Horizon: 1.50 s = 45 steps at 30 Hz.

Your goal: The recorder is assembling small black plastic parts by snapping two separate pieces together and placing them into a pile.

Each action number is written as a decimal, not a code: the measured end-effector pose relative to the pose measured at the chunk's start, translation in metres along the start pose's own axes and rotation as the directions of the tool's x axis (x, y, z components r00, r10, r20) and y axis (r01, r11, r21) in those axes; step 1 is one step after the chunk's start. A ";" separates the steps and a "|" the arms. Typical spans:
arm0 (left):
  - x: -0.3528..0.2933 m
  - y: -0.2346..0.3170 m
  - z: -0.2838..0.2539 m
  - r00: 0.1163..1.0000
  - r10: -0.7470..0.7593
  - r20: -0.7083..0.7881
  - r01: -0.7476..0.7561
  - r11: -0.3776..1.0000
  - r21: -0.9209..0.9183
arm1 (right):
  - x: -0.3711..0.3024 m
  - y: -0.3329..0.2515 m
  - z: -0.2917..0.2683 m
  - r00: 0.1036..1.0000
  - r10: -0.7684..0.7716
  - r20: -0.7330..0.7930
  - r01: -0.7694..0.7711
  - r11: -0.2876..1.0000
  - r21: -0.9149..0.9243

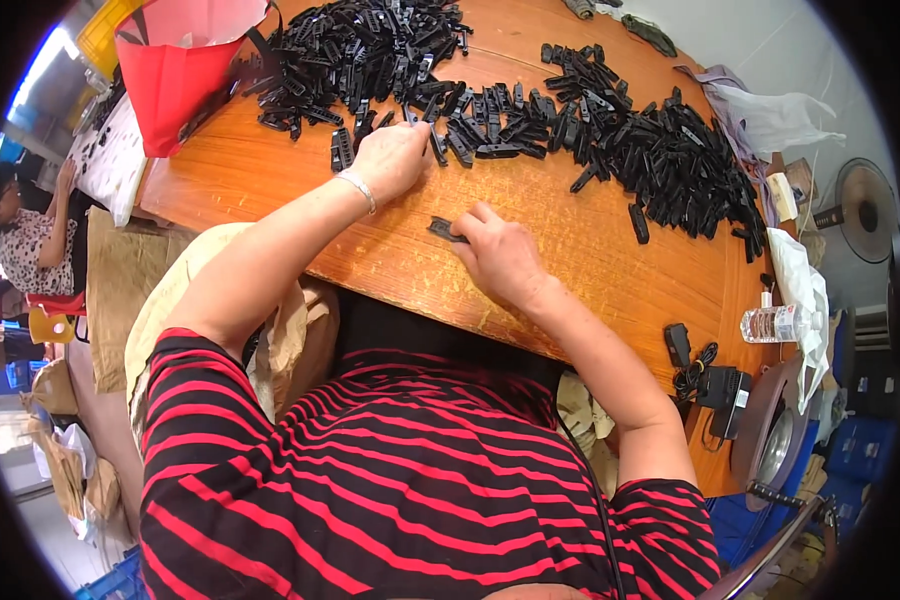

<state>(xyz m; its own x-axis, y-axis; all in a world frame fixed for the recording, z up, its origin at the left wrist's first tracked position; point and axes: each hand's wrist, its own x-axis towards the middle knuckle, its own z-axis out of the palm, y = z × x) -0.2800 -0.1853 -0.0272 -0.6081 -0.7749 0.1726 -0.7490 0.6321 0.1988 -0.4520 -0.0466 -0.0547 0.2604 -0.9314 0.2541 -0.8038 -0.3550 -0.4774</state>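
Observation:
My left hand [392, 162], a bracelet at its wrist, is at the near edge of a spread of small black plastic pieces [505, 120]. Its fingers are curled together, and whatever they hold is hidden among the pieces. Closer to me, my right hand [505, 256] pinches one short, oblong black plastic piece [441, 229] just over the wooden tabletop [370, 258]. A larger heap of the same black pieces [355, 55] lies at the far left, and another heap [685, 160] is at the right.
A red bag [185, 75] stands at the table's left corner. Along the right edge are a clear plastic bottle [770, 324], a black power adapter [722, 388] with coiled cable and a white plastic bag [815, 310]. A fan [863, 208] is beyond. Another person [35, 240] sits at far left.

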 end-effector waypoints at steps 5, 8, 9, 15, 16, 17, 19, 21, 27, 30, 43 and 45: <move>-0.005 -0.004 0.011 0.993 -0.092 -0.072 0.088 0.995 -0.047 | 0.004 0.008 -0.007 0.999 0.045 -0.010 -0.043 0.988 0.146; -0.011 -0.003 0.007 0.965 -0.259 -0.032 0.230 0.903 -0.363 | 0.013 0.014 -0.006 0.977 0.201 -0.074 -0.163 0.924 0.346; -0.013 -0.005 0.008 0.919 -0.341 0.197 0.368 0.568 -0.736 | 0.015 0.014 -0.005 0.962 0.259 -0.091 -0.194 0.876 0.441; -0.039 0.029 -0.007 0.873 -0.109 0.475 0.456 -0.164 -0.875 | 0.024 0.002 -0.016 0.831 0.465 0.304 -0.447 0.233 0.864; -0.041 0.029 -0.004 0.875 -0.079 0.477 0.450 -0.228 -0.863 | 0.022 0.004 -0.018 0.824 0.435 0.363 -0.477 0.186 0.859; -0.044 0.028 -0.003 0.875 -0.081 0.477 0.449 -0.235 -0.862 | 0.020 0.005 -0.017 0.833 0.430 0.348 -0.454 0.174 0.874; -0.049 0.026 -0.004 0.862 -0.105 0.495 0.495 -0.035 -0.868 | 0.016 0.009 -0.018 0.831 0.439 0.341 -0.493 0.299 0.817; -0.052 0.024 -0.009 0.857 -0.097 0.506 0.510 0.025 -0.860 | 0.012 0.012 -0.017 0.830 0.449 0.332 -0.522 0.415 0.745; -0.052 0.022 0.010 0.859 -0.145 0.490 0.511 0.277 -0.814 | 0.006 0.017 -0.002 0.891 0.394 0.224 -0.449 0.697 0.559; -0.051 0.025 0.016 0.881 -0.193 0.432 0.473 0.384 -0.793 | 0.005 0.018 0.004 0.898 0.402 0.178 -0.435 0.755 0.491; -0.047 0.022 0.022 0.895 -0.196 0.400 0.430 0.615 -0.661 | 0.029 0.006 -0.022 0.842 0.428 0.330 -0.483 0.869 0.106; -0.052 0.024 0.028 0.957 -0.153 0.247 0.279 0.722 -0.633 | 0.028 0.005 -0.024 0.846 0.407 0.345 -0.434 0.901 0.003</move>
<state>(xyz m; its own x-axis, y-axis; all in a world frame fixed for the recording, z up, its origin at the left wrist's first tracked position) -0.2733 -0.1301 -0.0587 -0.5323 -0.8403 -0.1031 -0.5438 0.2460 0.8023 -0.4616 -0.0725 -0.0294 0.0778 -0.9599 -0.2693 -0.8354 0.0847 -0.5431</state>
